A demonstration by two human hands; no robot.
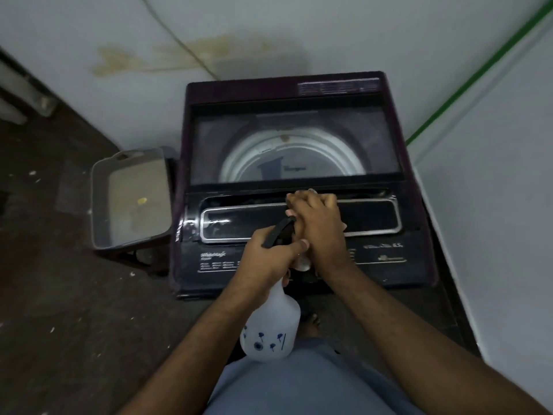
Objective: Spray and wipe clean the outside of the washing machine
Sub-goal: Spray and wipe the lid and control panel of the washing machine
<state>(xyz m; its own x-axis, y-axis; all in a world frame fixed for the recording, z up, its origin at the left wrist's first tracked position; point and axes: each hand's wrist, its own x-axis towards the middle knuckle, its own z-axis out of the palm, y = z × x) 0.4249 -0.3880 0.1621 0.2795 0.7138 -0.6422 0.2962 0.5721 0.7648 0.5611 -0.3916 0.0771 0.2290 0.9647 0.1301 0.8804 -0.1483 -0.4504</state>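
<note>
A dark purple top-loading washing machine [287, 94] stands against the wall, its glass lid shut over a white drum. My left hand [270, 257] grips the neck of a translucent white spray bottle [270, 327] with blue flower prints and a black nozzle pointing toward the control panel [371, 218]. My right hand [317, 226] lies flat on the middle of the panel, pressing a pale cloth [312, 191] that shows only at my fingertips and under my wrist.
A grey plastic tub [131, 196] sits on a low stand to the machine's left. White walls close in behind and on the right, with a green pipe [478, 73] along the right wall. Dark floor lies to the left. My foot [311, 323] is below the machine.
</note>
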